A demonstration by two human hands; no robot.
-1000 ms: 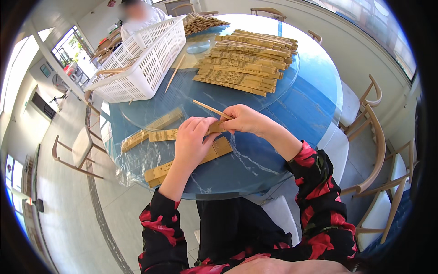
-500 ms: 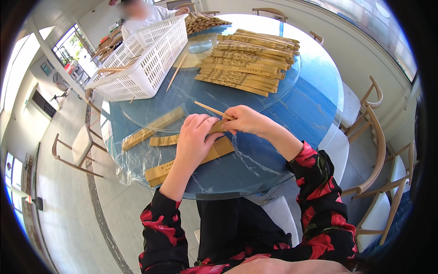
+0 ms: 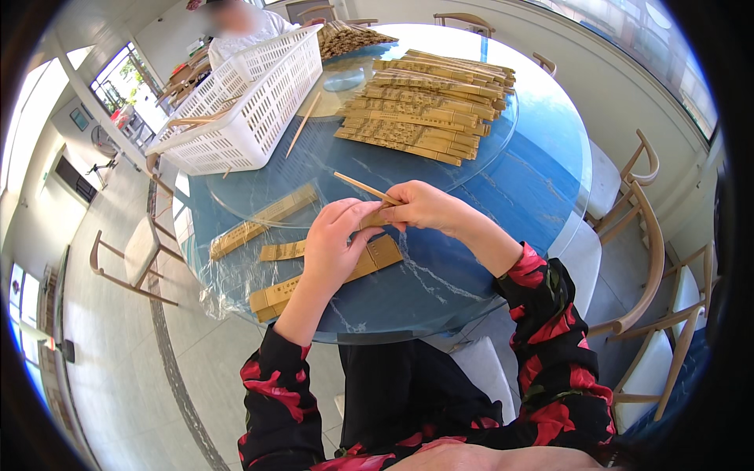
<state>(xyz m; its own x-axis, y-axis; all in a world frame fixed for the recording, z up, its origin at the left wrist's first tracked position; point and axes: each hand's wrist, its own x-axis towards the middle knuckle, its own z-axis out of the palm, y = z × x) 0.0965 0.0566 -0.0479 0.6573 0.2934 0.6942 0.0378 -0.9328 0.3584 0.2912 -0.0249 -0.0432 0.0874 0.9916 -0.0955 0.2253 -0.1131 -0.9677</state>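
My left hand (image 3: 334, 235) is closed around a narrow brown paper sleeve (image 3: 281, 250), whose printed end sticks out to its left. Fingers of my right hand (image 3: 428, 206) pinch a pair of wooden chopsticks (image 3: 360, 186) beside the sleeve's other end; their tips point up and left. Both hands meet just above the table, so whether the chopsticks enter the sleeve is hidden. Under my left wrist lies a stack of brown sleeves (image 3: 385, 255). Further left, more brown sleeves (image 3: 267, 220) rest on clear plastic film (image 3: 216, 271).
A big pile of filled-looking brown sleeves (image 3: 424, 110) lies on the round glass turntable of the blue table (image 3: 463, 275). A white slatted basket (image 3: 271, 118) stands back left, a loose chopstick (image 3: 304, 125) beside it. Beyond are a chopstick heap (image 3: 345, 39) and another person (image 3: 243, 35).
My left hand and the sleeve in it have shifted very slightly to the right. The chopsticks and my right hand stay almost where they were.
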